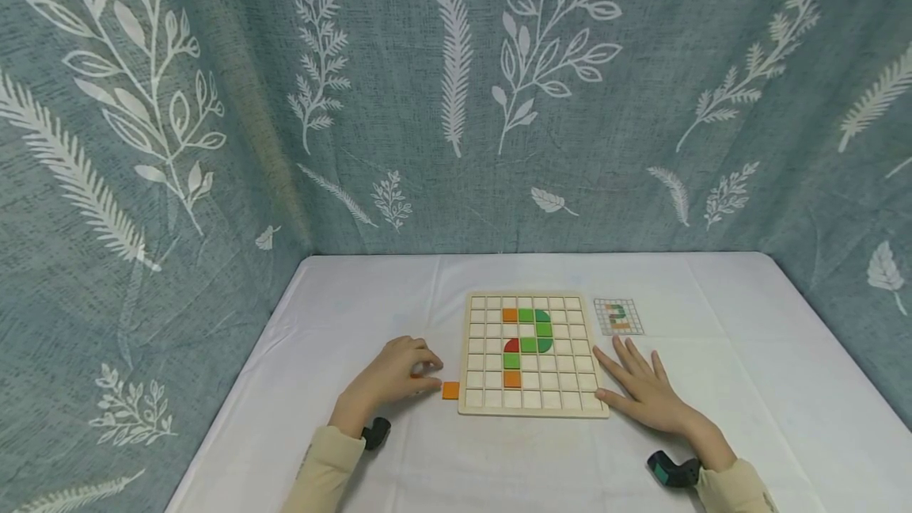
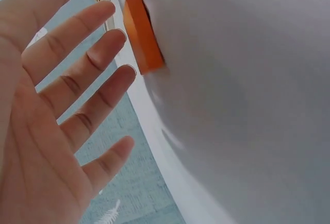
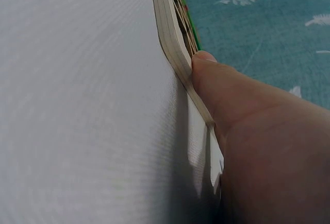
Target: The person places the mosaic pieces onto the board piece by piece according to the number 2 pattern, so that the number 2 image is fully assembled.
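Note:
A wooden grid board (image 1: pixel 556 398) lies on the white table, with green, orange and red tiles set in some of its squares. Left of the board's lower left corner is an orange square tile (image 1: pixel 450 391). My left hand (image 1: pixel 393 377) hovers beside it, fingers loosely extended. A bit of orange shows between thumb and fingers in the head view. In the left wrist view an orange block (image 2: pixel 143 34) lies on the cloth just past the fingertips. My right hand (image 1: pixel 650 394) is spread flat, thumb (image 3: pixel 216 77) and forefinger touching the board's right edge.
A small pattern card (image 1: pixel 618 317) printed with a coloured grid lies right of the board's upper corner. White cloth (image 1: pixel 370 291) covers the table. Blue-green leaf-patterned curtains (image 1: pixel 399 101) hang behind it and at both sides.

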`<action>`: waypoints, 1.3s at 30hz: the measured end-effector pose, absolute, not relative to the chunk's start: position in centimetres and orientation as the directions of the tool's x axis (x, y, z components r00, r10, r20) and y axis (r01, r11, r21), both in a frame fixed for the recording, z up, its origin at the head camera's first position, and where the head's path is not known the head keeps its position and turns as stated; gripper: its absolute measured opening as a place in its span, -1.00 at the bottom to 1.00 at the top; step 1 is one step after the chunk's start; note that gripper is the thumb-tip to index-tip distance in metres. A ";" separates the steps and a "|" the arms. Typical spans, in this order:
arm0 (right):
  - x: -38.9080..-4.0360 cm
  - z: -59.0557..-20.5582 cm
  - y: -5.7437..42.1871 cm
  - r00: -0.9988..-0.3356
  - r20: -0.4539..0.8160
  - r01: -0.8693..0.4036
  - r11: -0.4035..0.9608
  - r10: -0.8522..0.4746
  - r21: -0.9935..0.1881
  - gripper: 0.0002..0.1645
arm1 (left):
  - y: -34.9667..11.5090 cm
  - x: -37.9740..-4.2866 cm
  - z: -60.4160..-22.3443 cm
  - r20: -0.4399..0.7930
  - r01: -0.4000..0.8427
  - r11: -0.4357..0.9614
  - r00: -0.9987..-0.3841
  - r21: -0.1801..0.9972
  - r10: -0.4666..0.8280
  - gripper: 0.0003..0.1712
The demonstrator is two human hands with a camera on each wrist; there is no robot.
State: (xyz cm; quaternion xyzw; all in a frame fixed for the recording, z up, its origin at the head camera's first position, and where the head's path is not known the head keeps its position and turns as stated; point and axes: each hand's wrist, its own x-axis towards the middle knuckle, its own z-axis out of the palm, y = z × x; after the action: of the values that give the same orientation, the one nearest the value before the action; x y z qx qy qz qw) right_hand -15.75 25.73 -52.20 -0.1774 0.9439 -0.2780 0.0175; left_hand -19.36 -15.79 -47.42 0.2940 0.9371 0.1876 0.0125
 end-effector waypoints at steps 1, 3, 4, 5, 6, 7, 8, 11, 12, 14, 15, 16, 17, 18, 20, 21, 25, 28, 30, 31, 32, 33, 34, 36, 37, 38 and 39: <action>-15.8 -52.3 25.7 -0.936 0.069 -0.328 0.782 -0.346 -0.529 -0.19 | -16.0 -19.3 -47.4 0.087 0.548 0.757 -0.826 0.356 0.557 -0.71; -15.7 -52.3 25.7 -0.936 0.068 -0.328 0.784 -0.346 -0.527 -0.19 | -16.3 -19.2 -47.5 0.089 0.549 0.757 -0.826 0.354 0.557 -0.71; -15.7 -52.4 25.7 -0.936 0.068 -0.328 0.784 -0.347 -0.527 -0.19 | -16.5 -19.2 -47.5 0.088 0.546 0.760 -0.828 0.353 0.554 -0.70; -15.7 -52.4 25.7 -0.936 0.065 -0.327 0.784 -0.346 -0.529 -0.19 | -16.6 -19.2 -47.5 0.088 0.545 0.762 -0.829 0.349 0.552 -0.70; -15.7 -52.3 25.7 -0.936 0.063 -0.326 0.783 -0.346 -0.529 -0.19 | -16.8 -19.2 -47.6 0.087 0.542 0.766 -0.831 0.346 0.549 -0.70; -15.7 -52.3 25.7 -0.936 0.061 -0.324 0.784 -0.346 -0.530 -0.19 | -17.0 -19.2 -47.6 0.086 0.538 0.769 -0.834 0.345 0.545 -0.69; -15.7 -52.3 25.7 -0.937 0.056 -0.321 0.784 -0.346 -0.532 -0.19 | -17.1 -19.2 -47.6 0.083 0.532 0.772 -0.838 0.348 0.540 -0.69; -15.7 -52.2 25.7 -0.936 0.056 -0.322 0.782 -0.347 -0.533 -0.19 | -17.6 -19.3 -47.7 0.069 0.514 0.782 -0.848 0.353 0.526 -0.68; -15.7 -52.2 25.7 -0.936 0.057 -0.323 0.782 -0.348 -0.533 -0.19 | -17.7 -19.3 -47.6 0.065 0.508 0.784 -0.851 0.358 0.522 -0.67; -15.7 -52.1 25.7 -0.935 0.058 -0.325 0.780 -0.350 -0.535 -0.20 | -18.0 -19.3 -47.6 0.059 0.504 0.784 -0.852 0.363 0.520 -0.67; -15.6 -52.1 25.7 -0.935 0.059 -0.325 0.779 -0.350 -0.536 -0.20 | -18.1 -19.3 -47.5 0.058 0.503 0.784 -0.852 0.364 0.520 -0.66; -15.6 -52.1 25.7 -0.935 0.057 -0.325 0.778 -0.351 -0.537 -0.20 | -18.2 -19.2 -47.5 0.057 0.503 0.783 -0.852 0.366 0.521 -0.66; -15.6 -52.1 25.7 -0.935 0.055 -0.324 0.778 -0.351 -0.538 -0.20 | -18.3 -19.2 -47.4 0.057 0.505 0.781 -0.850 0.368 0.523 -0.66; -15.6 -52.0 25.7 -0.935 0.053 -0.322 0.778 -0.351 -0.539 -0.20 | -18.4 -19.1 -47.4 0.056 0.507 0.779 -0.849 0.368 0.526 -0.66; -15.6 -51.9 25.7 -0.935 0.050 -0.321 0.780 -0.351 -0.537 -0.19 | -18.5 -19.1 -47.3 0.053 0.509 0.777 -0.847 0.371 0.529 -0.65; -15.6 -51.9 25.7 -0.935 0.049 -0.321 0.781 -0.351 -0.536 -0.19 | -18.6 -19.0 -47.4 0.056 0.513 0.776 -0.845 0.366 0.532 -0.65; -15.7 -51.8 25.7 -0.935 0.047 -0.320 0.784 -0.350 -0.532 -0.19 | -18.7 -19.0 -47.3 0.058 0.520 0.776 -0.841 0.358 0.538 -0.68; -15.7 -51.8 25.7 -0.936 0.046 -0.318 0.783 -0.349 -0.534 -0.19 | -18.7 -19.0 -47.3 0.057 0.525 0.772 -0.838 0.359 0.543 -0.71; -15.7 -51.8 25.7 -0.936 0.047 -0.317 0.782 -0.348 -0.536 -0.19 | -18.7 -19.0 -47.4 0.055 0.529 0.770 -0.835 0.358 0.548 -0.73; -15.6 -51.8 25.7 -0.936 0.047 -0.317 0.782 -0.348 -0.536 -0.19 | -18.7 -19.0 -47.4 0.054 0.530 0.770 -0.834 0.355 0.549 -0.74; -15.6 -51.8 25.7 -0.936 0.047 -0.318 0.781 -0.349 -0.538 -0.19 | -18.7 -19.0 -47.4 0.053 0.532 0.770 -0.833 0.353 0.551 -0.74; -15.6 -51.8 25.7 -0.936 0.047 -0.319 0.781 -0.349 -0.537 -0.19 | -18.6 -19.0 -47.3 0.054 0.533 0.769 -0.832 0.354 0.552 -0.75; -15.6 -51.8 25.7 -0.936 0.048 -0.319 0.780 -0.350 -0.538 -0.19 | -18.6 -18.9 -47.3 0.053 0.533 0.768 -0.832 0.354 0.552 -0.76; -15.6 -51.8 25.7 -0.935 0.049 -0.319 0.778 -0.350 -0.541 -0.19 | -18.5 -18.9 -47.2 0.058 0.536 0.767 -0.830 0.354 0.554 -0.77; -15.6 -51.8 25.6 -0.935 0.048 -0.319 0.778 -0.350 -0.542 -0.19 | -18.5 -18.9 -47.2 0.064 0.542 0.763 -0.827 0.351 0.558 -0.77; -15.6 -51.8 25.6 -0.935 0.049 -0.320 0.777 -0.351 -0.543 -0.19 | -18.4 -18.9 -47.2 0.067 0.543 0.763 -0.827 0.351 0.558 -0.78; -15.6 -51.8 25.6 -0.935 0.049 -0.320 0.778 -0.351 -0.541 -0.19 | -18.3 -18.9 -47.2 0.073 0.547 0.762 -0.826 0.348 0.559 -0.78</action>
State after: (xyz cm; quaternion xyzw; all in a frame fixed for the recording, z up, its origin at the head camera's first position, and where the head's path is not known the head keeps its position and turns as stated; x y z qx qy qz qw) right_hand -15.56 25.63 -51.76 -0.1778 0.9425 -0.2817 0.0274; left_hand -18.87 -18.35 -47.18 0.2947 0.9383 0.1799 0.0175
